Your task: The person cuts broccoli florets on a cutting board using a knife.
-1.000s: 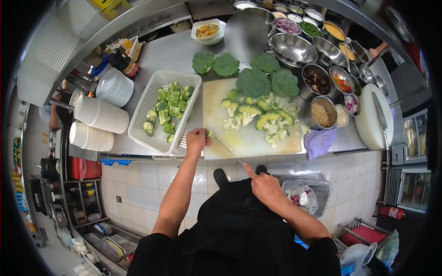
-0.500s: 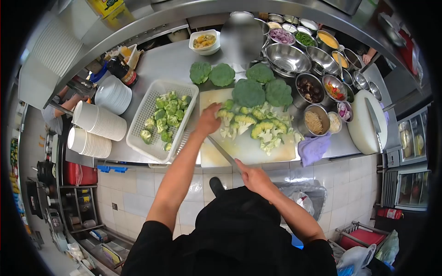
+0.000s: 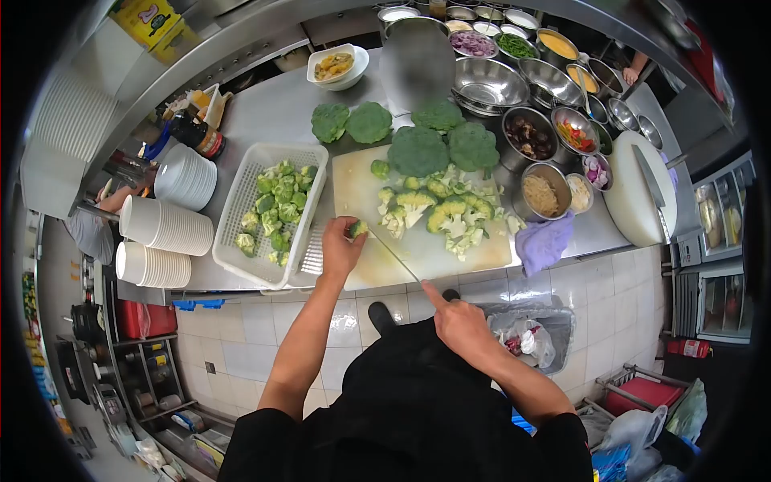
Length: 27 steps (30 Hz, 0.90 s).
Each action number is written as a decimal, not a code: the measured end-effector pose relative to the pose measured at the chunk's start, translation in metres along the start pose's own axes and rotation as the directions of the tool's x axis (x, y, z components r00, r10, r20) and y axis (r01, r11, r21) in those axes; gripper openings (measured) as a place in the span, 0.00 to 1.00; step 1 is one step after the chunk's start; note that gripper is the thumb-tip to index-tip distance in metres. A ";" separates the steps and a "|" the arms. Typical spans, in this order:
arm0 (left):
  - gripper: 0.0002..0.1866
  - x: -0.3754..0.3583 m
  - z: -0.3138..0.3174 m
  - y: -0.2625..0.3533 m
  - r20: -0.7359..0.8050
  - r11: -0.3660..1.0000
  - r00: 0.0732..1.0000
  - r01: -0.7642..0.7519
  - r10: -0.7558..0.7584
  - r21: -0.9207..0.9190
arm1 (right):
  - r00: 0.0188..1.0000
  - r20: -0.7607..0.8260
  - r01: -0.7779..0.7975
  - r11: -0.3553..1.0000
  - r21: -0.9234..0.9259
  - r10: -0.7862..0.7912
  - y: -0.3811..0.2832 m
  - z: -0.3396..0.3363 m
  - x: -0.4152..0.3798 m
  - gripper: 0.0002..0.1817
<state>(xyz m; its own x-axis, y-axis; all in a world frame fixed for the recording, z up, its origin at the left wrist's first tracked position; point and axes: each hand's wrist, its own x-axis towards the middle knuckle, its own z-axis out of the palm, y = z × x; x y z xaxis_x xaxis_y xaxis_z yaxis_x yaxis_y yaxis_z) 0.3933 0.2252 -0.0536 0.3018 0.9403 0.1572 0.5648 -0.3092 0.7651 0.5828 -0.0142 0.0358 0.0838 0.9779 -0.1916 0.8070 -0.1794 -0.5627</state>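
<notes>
My left hand pinches a small broccoli floret at the left side of the white cutting board. In my right hand is a knife, index finger stretched along it, the blade slanting over the board with its far end beside the floret. Cut broccoli pieces with pale stems lie across the board. Broccoli heads sit at the board's back edge and behind it. To the left, a white perforated basket holds several green florets.
Stacked white bowls and plates stand at the left. Metal bowls of ingredients crowd the right rear. A purple cloth lies by the board. Another knife rests on a round white board. Below is a lined bin.
My left hand has come back from the pile of broccoli toward the board's near left, now with a floret. The knife has shifted slightly right with my right hand, and the view has moved.
</notes>
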 end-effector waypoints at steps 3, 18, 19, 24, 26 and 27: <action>0.19 -0.002 -0.001 0.002 -0.026 0.998 0.999 -0.031 0.032 0.047 | 1.000 0.008 0.023 0.999 -0.042 -0.022 -0.002 0.002 0.004 0.34; 0.14 -0.009 -0.010 0.001 0.083 0.968 0.964 -0.251 0.252 -0.023 | 0.998 0.060 0.005 0.998 -0.061 -0.001 0.002 0.009 0.002 0.38; 0.14 -0.010 -0.011 -0.002 0.089 0.969 0.965 -0.247 0.247 -0.007 | 0.998 0.060 0.002 0.996 -0.092 0.003 0.007 0.015 0.003 0.38; 0.11 -0.029 -0.017 -0.002 0.019 0.971 0.972 -0.233 0.234 -0.049 | 0.998 0.059 -0.017 0.998 -0.058 0.020 0.013 0.005 -0.001 0.37; 0.09 -0.035 -0.013 -0.012 0.028 0.980 0.981 -0.192 0.194 -0.056 | 0.999 0.037 -0.025 0.997 0.076 0.022 0.014 0.002 0.001 0.35; 0.09 -0.037 -0.011 -0.013 0.032 0.983 0.984 -0.172 0.174 -0.061 | 1.000 0.005 -0.012 0.990 0.144 0.012 0.014 0.003 0.002 0.34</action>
<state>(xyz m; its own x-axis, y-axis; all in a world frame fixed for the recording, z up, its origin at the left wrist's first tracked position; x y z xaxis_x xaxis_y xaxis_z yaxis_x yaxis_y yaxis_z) 0.3664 0.1965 -0.0629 0.4199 0.8671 0.2679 0.4564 -0.4570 0.7634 0.5927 -0.0150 0.0255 0.0902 0.9752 -0.2022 0.7136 -0.2049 -0.6699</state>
